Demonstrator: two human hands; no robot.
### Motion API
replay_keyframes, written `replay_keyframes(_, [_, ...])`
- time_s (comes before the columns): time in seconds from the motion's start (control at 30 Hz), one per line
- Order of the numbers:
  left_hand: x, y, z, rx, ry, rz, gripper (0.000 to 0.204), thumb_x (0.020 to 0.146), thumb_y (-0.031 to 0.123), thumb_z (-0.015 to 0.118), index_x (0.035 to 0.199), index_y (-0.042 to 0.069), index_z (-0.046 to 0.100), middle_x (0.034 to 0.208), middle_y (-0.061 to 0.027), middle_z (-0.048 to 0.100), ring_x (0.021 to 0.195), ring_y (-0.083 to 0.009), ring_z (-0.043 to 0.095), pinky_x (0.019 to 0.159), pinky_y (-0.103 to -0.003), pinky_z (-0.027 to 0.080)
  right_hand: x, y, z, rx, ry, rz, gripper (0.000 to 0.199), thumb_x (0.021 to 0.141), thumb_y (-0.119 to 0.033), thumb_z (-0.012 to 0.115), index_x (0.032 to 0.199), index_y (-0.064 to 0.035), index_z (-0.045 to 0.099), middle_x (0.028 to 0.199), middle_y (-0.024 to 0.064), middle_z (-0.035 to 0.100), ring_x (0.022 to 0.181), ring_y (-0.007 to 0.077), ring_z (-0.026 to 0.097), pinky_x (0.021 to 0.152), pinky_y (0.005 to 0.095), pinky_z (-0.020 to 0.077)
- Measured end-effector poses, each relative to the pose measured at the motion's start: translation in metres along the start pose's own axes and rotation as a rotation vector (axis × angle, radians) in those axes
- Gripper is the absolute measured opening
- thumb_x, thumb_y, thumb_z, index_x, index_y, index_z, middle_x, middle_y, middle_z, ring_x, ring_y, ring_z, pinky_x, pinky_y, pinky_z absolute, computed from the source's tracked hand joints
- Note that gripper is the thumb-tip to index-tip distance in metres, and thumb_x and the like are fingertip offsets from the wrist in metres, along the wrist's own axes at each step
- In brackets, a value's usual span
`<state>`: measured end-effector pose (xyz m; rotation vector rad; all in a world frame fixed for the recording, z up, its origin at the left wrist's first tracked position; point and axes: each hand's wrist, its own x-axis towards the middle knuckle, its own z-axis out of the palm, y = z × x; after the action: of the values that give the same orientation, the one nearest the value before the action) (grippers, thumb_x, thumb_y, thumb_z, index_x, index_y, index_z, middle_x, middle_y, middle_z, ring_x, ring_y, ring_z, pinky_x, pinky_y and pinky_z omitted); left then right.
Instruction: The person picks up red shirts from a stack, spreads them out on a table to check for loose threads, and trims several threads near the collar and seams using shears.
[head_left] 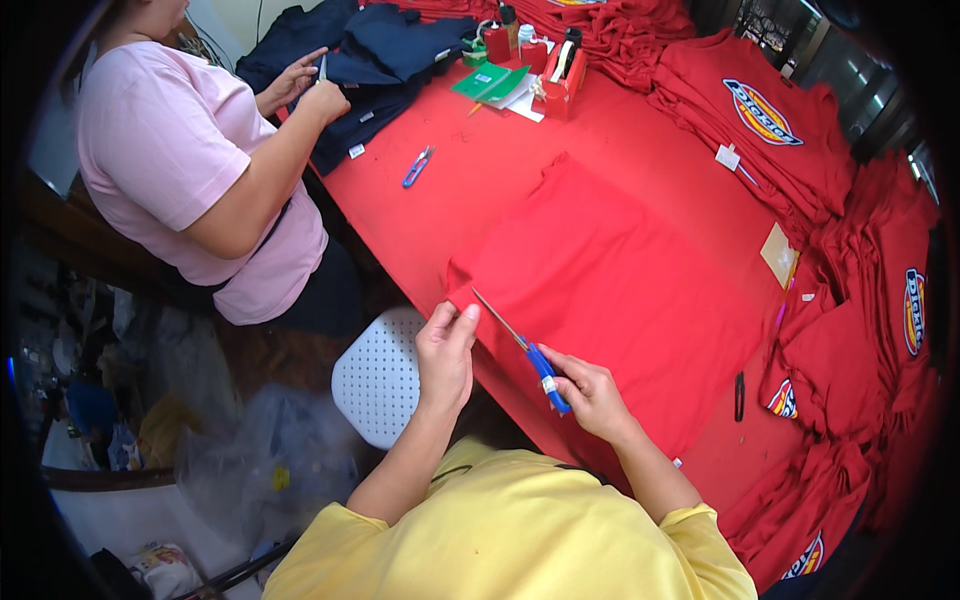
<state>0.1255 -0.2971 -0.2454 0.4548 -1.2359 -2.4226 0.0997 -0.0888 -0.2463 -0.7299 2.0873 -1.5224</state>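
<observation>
- a co-worker in a pale pink t-shirt (pixel 160 140) stands at the far left of the red cloth-covered table (pixel 520 170), hands on a pile of dark navy garments (pixel 370 60); that corner is taken up.
- a white perforated plastic stool seat (pixel 378 375) sits below the table's near edge, just beside the left forearm.
- the left hand (pixel 445 350) is closed in a pinch on the near left edge of the flat red cotton garment (pixel 610 280), thumb and fingers grasping the hem where it overhangs the table edge.
- the blue-handled thread snips with slim metal blades (pixel 525 355) point up and left toward that pinch, tips almost touching the fingers.
- the right hand (pixel 590 395) is clenched round the blue handle, resting over the garment's near part.
- judgement: for a clean trim, the hem should stay taut between the pinch and the blade tips, which should close only on loose thread, clear of the fingertips and the fabric.
- a spare pair of blue snips (pixel 417 166) lies well apart on bare table beyond the garment.
- stacked red printed shirts (pixel 790 130) crowd the right side; open room lies mainly in the table's middle, beyond the garment.
</observation>
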Motion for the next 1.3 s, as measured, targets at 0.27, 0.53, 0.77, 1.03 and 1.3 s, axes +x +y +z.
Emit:
replay_keyframes(0.27, [-0.008,0.017,0.010,0.051,-0.017,-0.004,0.029,0.091,-0.006,0.056,0.120,-0.003,0.058,0.108,-0.0029,0.060,0.090,-0.0061,0.057,0.076,-0.021,0.048,0.005,-0.012,0.000,-0.337,0.110,-0.287,0.055,0.087,-0.011,0.066,0.138,-0.0014,0.046,0.084,0.0134,0.056,0.064,0.0205,0.056,0.061,0.0333,0.0478])
replay_keyframes(0.53, [-0.014,0.014,0.007,0.065,-0.081,-0.014,0.033,0.090,-0.006,0.058,0.123,-0.003,0.056,0.112,-0.0043,0.061,0.094,-0.0072,0.059,0.076,-0.021,0.050,0.004,-0.012,0.002,-0.059,0.095,-0.132,0.052,0.088,-0.009,0.065,0.137,-0.0033,0.049,0.085,0.0130,0.058,0.067,0.0216,0.059,0.064,0.0334,0.0491])
replay_keyframes(0.77, [-0.018,0.019,0.008,0.059,-0.109,-0.055,0.045,0.089,-0.007,0.057,0.133,-0.001,0.048,0.115,-0.0069,0.061,0.102,-0.0129,0.060,0.087,-0.027,0.052,-0.001,-0.018,0.003,-0.195,0.107,-0.236,0.050,0.089,-0.011,0.064,0.137,-0.0032,0.050,0.087,0.0124,0.061,0.067,0.0188,0.059,0.063,0.0311,0.0487])
replay_keyframes(1.03, [-0.025,0.023,0.009,0.116,-0.163,-0.133,0.046,0.089,-0.006,0.057,0.133,-0.001,0.047,0.117,-0.0087,0.060,0.103,-0.0143,0.060,0.089,-0.029,0.051,0.002,-0.013,0.001,-0.064,0.108,-0.167,0.048,0.090,-0.004,0.060,0.137,-0.0029,0.049,0.083,0.0119,0.059,0.062,0.0154,0.056,0.060,0.0302,0.0481])
replay_keyframes(1.3, [-0.014,0.020,0.004,0.007,-0.142,-0.055,0.037,0.089,-0.006,0.056,0.126,-0.002,0.053,0.116,-0.0074,0.061,0.103,-0.0121,0.059,0.092,-0.027,0.046,-0.010,-0.015,0.004,-0.275,0.138,-0.248,0.054,0.088,-0.014,0.066,0.138,-0.0027,0.048,0.083,0.0116,0.057,0.060,0.0166,0.053,0.057,0.0312,0.0459])
